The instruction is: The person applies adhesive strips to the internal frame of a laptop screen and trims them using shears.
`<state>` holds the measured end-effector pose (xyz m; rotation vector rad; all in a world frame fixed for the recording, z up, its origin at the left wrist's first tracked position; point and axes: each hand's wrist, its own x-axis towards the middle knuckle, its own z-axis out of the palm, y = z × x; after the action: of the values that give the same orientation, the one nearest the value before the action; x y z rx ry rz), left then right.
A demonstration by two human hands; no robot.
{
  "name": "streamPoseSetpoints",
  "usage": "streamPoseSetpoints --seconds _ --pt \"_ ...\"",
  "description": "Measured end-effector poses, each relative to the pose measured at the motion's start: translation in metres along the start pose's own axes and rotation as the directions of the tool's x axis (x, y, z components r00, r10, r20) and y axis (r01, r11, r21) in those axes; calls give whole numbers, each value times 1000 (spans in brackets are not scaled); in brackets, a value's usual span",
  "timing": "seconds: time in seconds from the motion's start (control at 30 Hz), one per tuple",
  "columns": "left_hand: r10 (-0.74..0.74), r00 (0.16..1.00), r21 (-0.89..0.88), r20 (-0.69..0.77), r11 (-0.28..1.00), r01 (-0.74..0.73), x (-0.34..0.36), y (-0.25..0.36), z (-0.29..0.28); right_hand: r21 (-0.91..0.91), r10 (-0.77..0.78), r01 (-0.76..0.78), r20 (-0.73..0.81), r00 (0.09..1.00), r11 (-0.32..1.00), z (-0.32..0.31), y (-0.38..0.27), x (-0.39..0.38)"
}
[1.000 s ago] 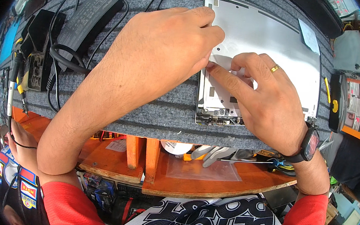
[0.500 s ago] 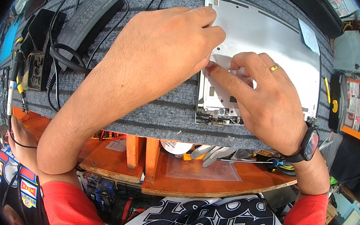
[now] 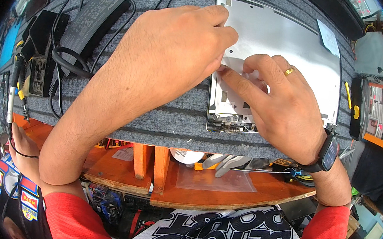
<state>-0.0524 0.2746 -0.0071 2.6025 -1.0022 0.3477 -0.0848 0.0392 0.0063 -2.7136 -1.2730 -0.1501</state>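
The silver panel lies on the grey mat, at one o'clock in view. The left hand, fingers curled, is at its nine o'clock edge, hiding part of that edge; what it grips I cannot tell. The right hand covers the panel toward six o'clock, index finger reaching to the same edge; its grip I cannot tell either. A sheet overlaps the panel's two o'clock corner. Well apart at nine o'clock lies an adapter beside a looped cable; near, at four o'clock, a yellow stick and black case.
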Motion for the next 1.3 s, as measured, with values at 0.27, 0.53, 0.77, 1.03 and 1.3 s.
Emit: streamPoseSetpoints --seconds 0.27,0.53,0.77,1.03,1.3 --pt "-2 999 44 33 999 1 2 0 -4 7 -21 21 17 1000 1000 -1 1 0" --pt "23 997 4 68 1000 -23 13 0 -12 11 -72 73 -29 997 997 3 5 0" --pt "-57 995 66 86 997 51 21 -1 -16 26 -118 118 -26 993 993 4 10 -1" --pt "-109 992 -90 66 989 115 30 -12 -10 -12 -164 164 -11 986 986 6 17 5" --pt "-199 980 -67 -9 978 198 15 12 -41 -13 -231 231 -10 973 973 4 27 11"
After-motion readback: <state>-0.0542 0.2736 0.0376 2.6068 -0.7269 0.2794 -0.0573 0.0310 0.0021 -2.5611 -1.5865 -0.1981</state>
